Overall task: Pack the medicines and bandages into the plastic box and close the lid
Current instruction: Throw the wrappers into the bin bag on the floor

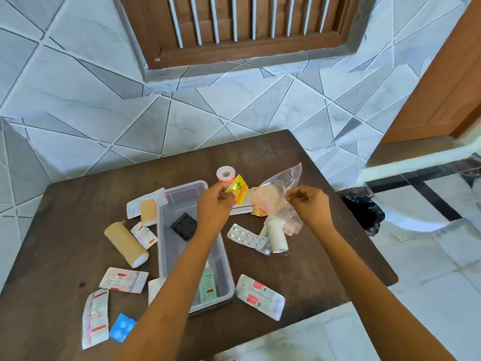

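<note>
From the head camera I look down on a dark brown wooden desk [299, 157] with the clear rectangular plastic box [171, 256] at its middle, lid off. Inside the box lie a black square packet [183, 226] toward the far end and a green-and-white tube [207, 284] toward the near end.

My left hand [214, 204] reaches across the box, its grip closed on a small yellow-and-orange carton [238, 190] just past the box's far right corner. My right hand [309, 204], right of the box, pinches the edge of a crumpled clear plastic bag [279, 190] holding pale sachets.

Behind the carton stands a white tape roll [226, 174]. Right of the box lie silver blister strips [247, 237] and a white bandage roll [277, 237]; nearer me, a white medicine packet with red labels [260, 297]. Left of the box sit a tan bandage roll [126, 243], a small beige roll [148, 212], several white-and-red sachets [122, 280] and a blue blister pack [122, 327].
</note>
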Demonstrator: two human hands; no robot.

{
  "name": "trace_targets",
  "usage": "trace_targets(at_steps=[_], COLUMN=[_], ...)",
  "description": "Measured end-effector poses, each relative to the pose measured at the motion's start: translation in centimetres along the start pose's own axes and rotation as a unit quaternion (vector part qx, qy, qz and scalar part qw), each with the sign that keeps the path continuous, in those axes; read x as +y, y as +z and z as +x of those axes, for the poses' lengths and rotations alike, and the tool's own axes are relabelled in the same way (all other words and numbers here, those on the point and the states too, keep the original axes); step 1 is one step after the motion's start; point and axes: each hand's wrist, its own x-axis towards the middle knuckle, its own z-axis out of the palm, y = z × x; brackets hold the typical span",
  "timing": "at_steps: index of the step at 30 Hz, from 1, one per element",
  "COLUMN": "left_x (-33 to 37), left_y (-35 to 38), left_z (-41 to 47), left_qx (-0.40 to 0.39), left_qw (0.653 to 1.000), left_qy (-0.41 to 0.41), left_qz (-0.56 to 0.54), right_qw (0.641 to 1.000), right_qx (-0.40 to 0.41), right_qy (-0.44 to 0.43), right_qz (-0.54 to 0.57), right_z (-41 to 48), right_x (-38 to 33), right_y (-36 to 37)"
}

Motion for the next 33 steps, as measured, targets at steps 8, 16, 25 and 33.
trace_targets(at_steps=[8, 16, 25, 33], left_x=[5.5, 10.7, 13.2, 13.1], left_y=[15.6, 27.8, 39.5, 50.2], left_z=[-4.9, -7.2, -2.3, 6.7], left_qx=[0.022, -0.021, -0.084, -0.085], left_qw=[0.992, 0.988, 0.986, 0.980], left_qy=[-0.060, -0.087, -0.091, -0.139], left_qz=[-0.111, -0.124, -0.116, -0.119], right_qw=[0.999, 0.998, 0.995, 0.990], right_qx=[-0.014, 0.030, 0.051, 0.026], right_qy=[0.009, 0.036, 0.078, 0.137], right_qz=[0.040, 0.044, 0.027, -0.004], right_z=[1.4, 3.0, 9.2, 19.8], right_x=[10.1, 19.0, 28.3, 35.9], right_y=[-11.6, -22.4, -28.0, -29.9])
